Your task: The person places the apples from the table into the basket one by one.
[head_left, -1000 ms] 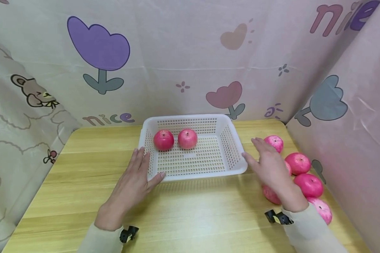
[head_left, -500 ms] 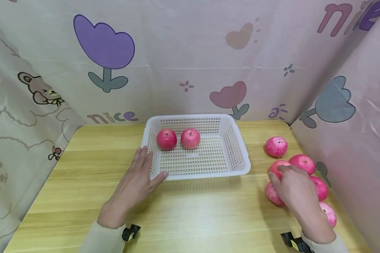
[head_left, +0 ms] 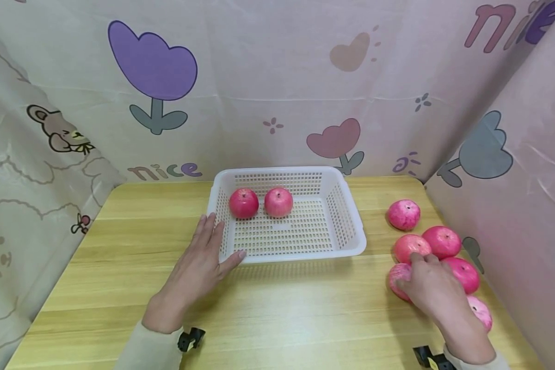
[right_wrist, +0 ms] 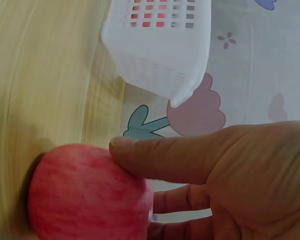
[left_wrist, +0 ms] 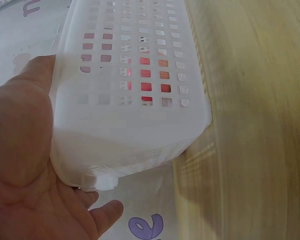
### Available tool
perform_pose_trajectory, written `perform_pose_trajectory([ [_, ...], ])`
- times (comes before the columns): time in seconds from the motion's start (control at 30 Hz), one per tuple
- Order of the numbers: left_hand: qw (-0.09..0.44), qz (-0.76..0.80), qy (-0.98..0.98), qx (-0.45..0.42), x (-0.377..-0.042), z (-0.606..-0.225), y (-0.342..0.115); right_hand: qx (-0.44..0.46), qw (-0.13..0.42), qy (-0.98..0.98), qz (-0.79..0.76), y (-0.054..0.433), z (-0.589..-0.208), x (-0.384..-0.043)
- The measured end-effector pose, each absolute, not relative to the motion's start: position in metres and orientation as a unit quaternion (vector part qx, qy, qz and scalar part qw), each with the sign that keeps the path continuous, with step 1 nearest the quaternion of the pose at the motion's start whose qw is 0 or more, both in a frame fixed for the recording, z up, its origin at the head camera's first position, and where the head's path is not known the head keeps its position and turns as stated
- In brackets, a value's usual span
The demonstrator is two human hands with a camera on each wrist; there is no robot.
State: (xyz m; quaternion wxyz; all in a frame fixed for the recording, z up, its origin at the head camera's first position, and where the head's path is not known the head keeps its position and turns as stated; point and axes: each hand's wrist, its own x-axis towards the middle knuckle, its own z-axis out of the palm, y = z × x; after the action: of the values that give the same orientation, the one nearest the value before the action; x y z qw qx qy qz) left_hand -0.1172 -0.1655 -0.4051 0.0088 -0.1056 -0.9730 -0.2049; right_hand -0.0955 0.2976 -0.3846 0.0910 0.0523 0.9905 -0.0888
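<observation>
A white plastic basket (head_left: 300, 253) with slotted sides stands on the table, with two red apples (head_left: 279, 202) inside at its left. My left hand (head_left: 199, 267) rests against the basket's near left corner. Its fingers lie fairly straight along the left side and its thumb is at the front rim. At the right, my right hand (head_left: 437, 288) holds an apple (right_wrist: 85, 195) that rests on the table among several others. The right wrist view has the thumb on top of this apple and fingers on its far side.
Around the right hand lie more apples, among them a paler one (head_left: 412, 248) and one farther back (head_left: 404, 215). A wooden table (head_left: 296, 318) carries everything. Printed cloth curtains (head_left: 250, 77) hang at the back and both sides.
My right hand has moved from beside the basket's right end to the apples at the right, then slightly nearer, onto the front left apple. The left hand stays at the basket corner.
</observation>
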Motion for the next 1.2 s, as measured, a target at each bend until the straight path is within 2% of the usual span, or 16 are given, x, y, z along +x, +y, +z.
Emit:
perform_pose_trajectory([
  [0.53,0.009,-0.209,-0.972,-0.105,-0.117,-0.407,-0.165,0.044,0.079,0.991,-0.101,0.277,-0.389,-0.104],
  [1.0,0.008,-0.202,-0.974,-0.106,-0.117,-0.405,-0.164,-0.023,-0.013,0.994,-0.103,0.258,-0.401,-0.129],
  [1.2,0.012,-0.184,-0.976,-0.115,-0.115,-0.401,-0.165,-0.016,0.003,0.993,-0.119,0.255,-0.401,-0.135],
])
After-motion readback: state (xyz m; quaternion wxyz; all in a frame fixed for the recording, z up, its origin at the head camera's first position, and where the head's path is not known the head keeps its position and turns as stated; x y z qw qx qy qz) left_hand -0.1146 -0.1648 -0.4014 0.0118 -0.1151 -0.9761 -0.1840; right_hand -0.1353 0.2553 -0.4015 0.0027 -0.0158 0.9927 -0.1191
